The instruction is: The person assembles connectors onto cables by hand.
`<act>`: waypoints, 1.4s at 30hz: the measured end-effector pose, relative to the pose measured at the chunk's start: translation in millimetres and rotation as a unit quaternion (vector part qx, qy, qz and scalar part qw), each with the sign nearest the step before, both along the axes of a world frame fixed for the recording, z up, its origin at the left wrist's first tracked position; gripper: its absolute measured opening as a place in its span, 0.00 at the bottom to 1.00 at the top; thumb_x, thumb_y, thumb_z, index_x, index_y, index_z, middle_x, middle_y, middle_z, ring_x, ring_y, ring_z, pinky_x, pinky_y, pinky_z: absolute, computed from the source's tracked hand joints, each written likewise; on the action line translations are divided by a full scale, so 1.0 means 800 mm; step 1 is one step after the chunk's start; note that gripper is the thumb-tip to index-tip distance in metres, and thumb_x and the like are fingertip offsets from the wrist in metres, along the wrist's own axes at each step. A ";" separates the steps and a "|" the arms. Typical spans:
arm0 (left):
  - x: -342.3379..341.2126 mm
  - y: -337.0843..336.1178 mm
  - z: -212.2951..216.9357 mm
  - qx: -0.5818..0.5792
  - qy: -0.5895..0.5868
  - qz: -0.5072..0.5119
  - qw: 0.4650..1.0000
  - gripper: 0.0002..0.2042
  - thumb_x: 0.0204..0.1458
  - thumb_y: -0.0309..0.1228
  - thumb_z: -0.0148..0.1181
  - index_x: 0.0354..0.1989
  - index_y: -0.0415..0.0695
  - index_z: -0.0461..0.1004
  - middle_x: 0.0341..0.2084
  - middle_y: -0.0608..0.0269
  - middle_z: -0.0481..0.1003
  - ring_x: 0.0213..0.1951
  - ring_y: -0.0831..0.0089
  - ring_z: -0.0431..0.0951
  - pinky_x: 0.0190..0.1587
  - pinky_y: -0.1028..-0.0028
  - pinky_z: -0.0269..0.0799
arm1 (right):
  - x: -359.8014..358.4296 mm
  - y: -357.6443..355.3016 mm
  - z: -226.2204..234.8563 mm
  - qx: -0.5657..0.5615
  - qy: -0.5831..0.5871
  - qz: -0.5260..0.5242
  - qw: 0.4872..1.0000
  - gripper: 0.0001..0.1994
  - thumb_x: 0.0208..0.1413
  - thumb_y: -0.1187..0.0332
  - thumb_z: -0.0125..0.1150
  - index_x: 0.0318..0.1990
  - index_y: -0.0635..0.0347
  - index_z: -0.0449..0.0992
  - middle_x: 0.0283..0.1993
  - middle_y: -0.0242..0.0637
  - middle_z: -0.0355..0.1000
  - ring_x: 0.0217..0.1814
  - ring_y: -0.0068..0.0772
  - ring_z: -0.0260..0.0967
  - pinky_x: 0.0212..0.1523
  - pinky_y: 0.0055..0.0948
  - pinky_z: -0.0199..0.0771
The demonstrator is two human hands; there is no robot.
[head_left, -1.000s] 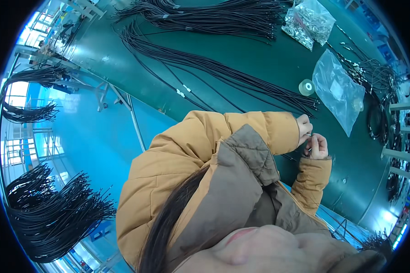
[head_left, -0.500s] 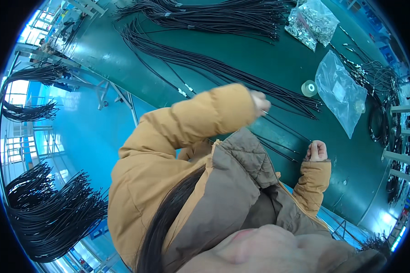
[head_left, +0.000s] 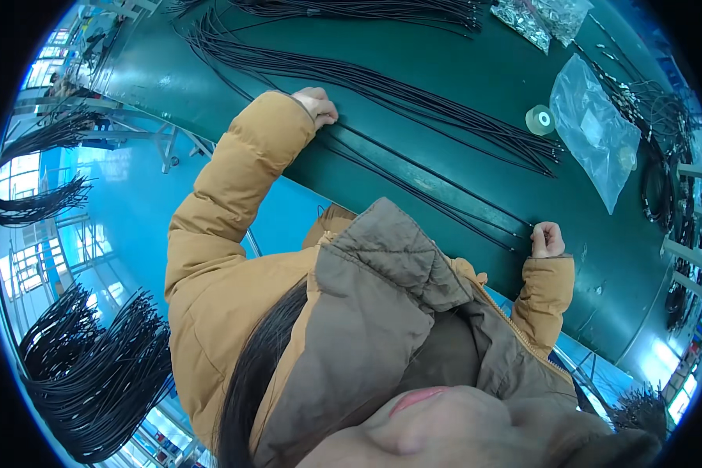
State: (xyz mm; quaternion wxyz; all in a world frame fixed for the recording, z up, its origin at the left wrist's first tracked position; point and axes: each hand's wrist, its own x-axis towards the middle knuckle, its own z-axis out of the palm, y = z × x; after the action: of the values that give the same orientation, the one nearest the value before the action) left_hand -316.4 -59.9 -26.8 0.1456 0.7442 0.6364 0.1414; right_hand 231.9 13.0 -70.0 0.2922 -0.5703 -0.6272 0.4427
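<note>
Stretched across the green table is a thin black cable (head_left: pixel 437 173). Its right end is pinched in my right hand (head_left: pixel 547 239), whose fingers are closed. At the other end my left hand (head_left: pixel 316 107) has its fingers closed round the cable by the table's near-left part; the fingertips are partly hidden. A few more black cables (head_left: pixel 437 204) lie just on my side of it, their tips close to my right hand. Beyond, a long bundle of black cables (head_left: pixel 444 101) runs roughly alongside.
A second cable bundle (head_left: pixel 366 8) lies at the far edge. Right of the bundles are a roll of tape (head_left: pixel 538 119), a clear plastic bag (head_left: pixel 593 129) and bags of small metal parts (head_left: pixel 558 19). Black cables (head_left: pixel 93 382) hang from a rack on the left.
My left hand has moved left and away from me along the cable, from near the middle of the table. My right hand stays closed at the cable's end.
</note>
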 end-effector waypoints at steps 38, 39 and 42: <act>0.391 0.138 0.008 0.020 0.042 -0.135 0.990 0.07 0.50 0.30 0.56 0.36 0.46 0.69 0.33 0.61 0.71 0.32 0.60 0.74 0.34 0.66 0.71 | -0.027 0.041 0.032 -0.235 0.387 -0.183 0.873 0.09 0.60 0.66 0.55 0.45 0.58 0.69 0.39 0.40 0.74 0.17 0.16 0.56 0.12 0.13 0.50; 0.395 0.137 0.004 0.037 0.044 -0.134 0.989 0.06 0.50 0.30 0.56 0.36 0.46 0.69 0.32 0.62 0.71 0.31 0.60 0.74 0.33 0.66 0.71 | -0.029 0.041 0.032 -0.224 0.382 -0.177 0.879 0.09 0.60 0.66 0.55 0.44 0.58 0.70 0.39 0.40 0.74 0.17 0.16 0.56 0.13 0.13 0.50; 0.401 0.133 -0.007 0.070 0.048 -0.132 0.988 0.06 0.49 0.29 0.56 0.35 0.47 0.69 0.30 0.63 0.71 0.29 0.61 0.74 0.32 0.67 0.71 | -0.033 0.040 0.035 -0.200 0.371 -0.166 0.892 0.08 0.60 0.67 0.55 0.43 0.58 0.71 0.38 0.39 0.74 0.18 0.16 0.56 0.13 0.12 0.50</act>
State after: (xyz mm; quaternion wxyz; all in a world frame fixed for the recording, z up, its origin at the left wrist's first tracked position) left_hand 4.3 46.9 -32.2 0.0799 0.8358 0.5275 0.1296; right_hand 205.5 45.1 -42.3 0.4528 -0.5064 -0.2677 0.6832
